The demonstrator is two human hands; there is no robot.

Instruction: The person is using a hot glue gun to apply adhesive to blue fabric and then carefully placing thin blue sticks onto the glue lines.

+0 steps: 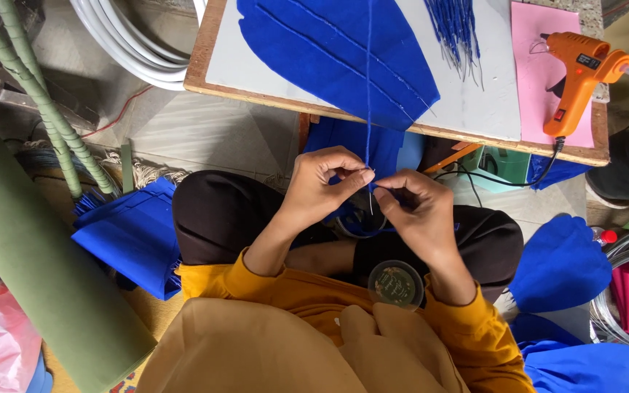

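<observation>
My left hand (323, 183) and my right hand (418, 212) meet above my lap, fingertips close together. My left thumb and forefinger pinch a thin blue-wrapped wire (368, 87) that runs straight up over the board. My right hand's fingers are closed at the wire's lower end, beside a small blue piece. A large blue fabric petal (329, 51) with raised ribs lies on the wooden board (475, 109). A small round lidded tin (395, 284) rests on my lap.
An orange glue gun (581, 73) lies on pink paper (540, 44) at the board's right end. A bundle of blue wires (454, 25) lies on the board. Blue fabric pieces (129, 233) sit at left and right. A green roll (38, 276) and white tubing (125, 44) are left.
</observation>
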